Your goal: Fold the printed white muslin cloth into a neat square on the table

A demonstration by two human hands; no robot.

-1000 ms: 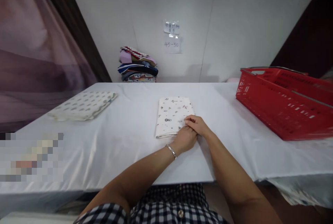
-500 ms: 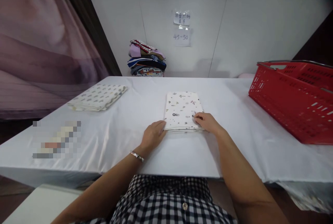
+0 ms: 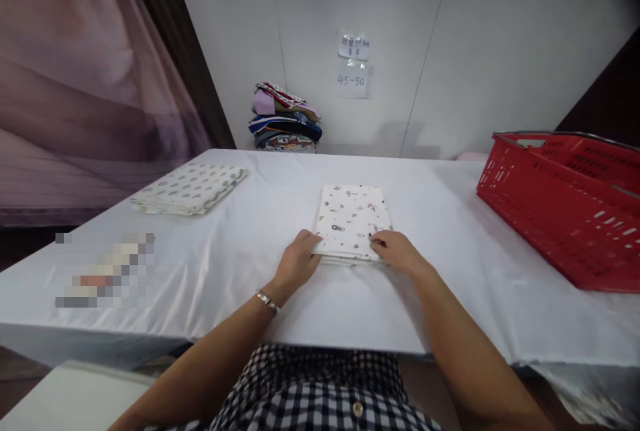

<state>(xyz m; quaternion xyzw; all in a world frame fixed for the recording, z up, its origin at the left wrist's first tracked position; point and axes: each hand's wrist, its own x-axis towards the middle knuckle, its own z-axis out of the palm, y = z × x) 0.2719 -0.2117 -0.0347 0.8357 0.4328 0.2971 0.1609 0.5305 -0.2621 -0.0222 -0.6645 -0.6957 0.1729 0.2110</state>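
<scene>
White folded rectangular cloth [image 3: 353, 214] ran lengthwise away; left hand [image 3: 299, 257] pinched its near-left corner; right hand [image 3: 399, 251], equally close, bunched fingertips near-right, grip unclear.

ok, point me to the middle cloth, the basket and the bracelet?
Middle cloth [image 3: 351, 216]: head view, on its printed top face.
Basket [image 3: 554, 221]: head view, on the red outer wall of its long near side.
Bracelet [image 3: 269, 301]: head view, on the band at the left wrist.

L hand [image 3: 299, 259]: pinch grip | R hand [image 3: 399, 251]: curled, pinching | arms [image 3: 455, 334] fwd, angled in
</scene>
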